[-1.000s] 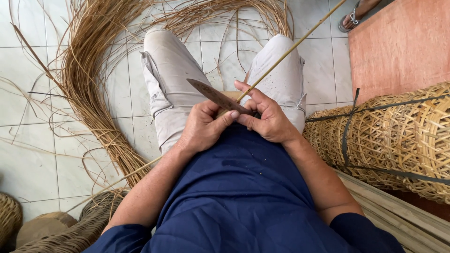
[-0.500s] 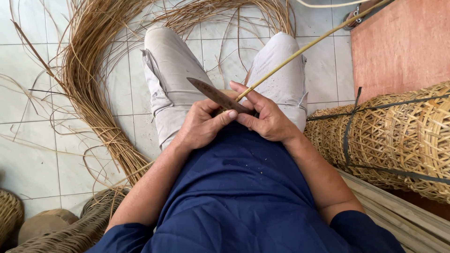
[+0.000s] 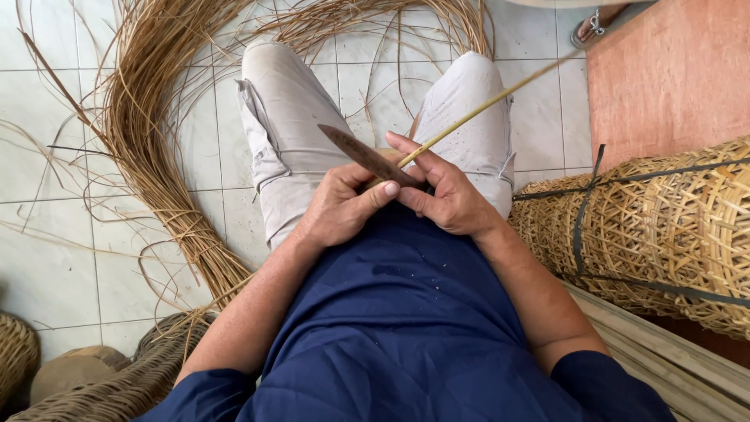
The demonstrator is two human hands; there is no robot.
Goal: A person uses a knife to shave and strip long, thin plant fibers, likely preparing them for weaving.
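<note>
Two hands, both over the lap of a seated person in pale trousers [image 3: 285, 117] and a dark blue shirt [image 3: 406, 328].

Left hand [image 3: 337, 209] — fingers clenched on the handle end of one knife [image 3: 367, 156]; thumb laid across toward the other hand. The dark, worn blade runs up and to the left from the fingers, its tip over the left thigh.

Right hand [image 3: 445, 195] — fingers grasping one thin rattan cane [image 3: 484, 105], pinched just where it meets the blade. From the fingers the cane runs up and to the right, across the right knee toward the top edge of the view.

Loose material: one large bundle of rattan strips [image 3: 148, 117], curving on the tiled floor [image 3: 47, 258] from above the knees round to the left of the left hand; single strands lie scattered further left.

Woven goods: one roll of open-weave cane work [image 3: 664, 227], right of the right hand, bound with dark straps. Two wicker pieces at lower left, below the left forearm — one basket rim [image 3: 125, 387], one partly seen at the frame edge [image 3: 14, 359]; contents cannot be told.

Other: pale wooden slats [image 3: 672, 359] under the roll; orange mat [image 3: 664, 78] at upper right; one sandalled foot [image 3: 594, 23] of another person beside it.
</note>
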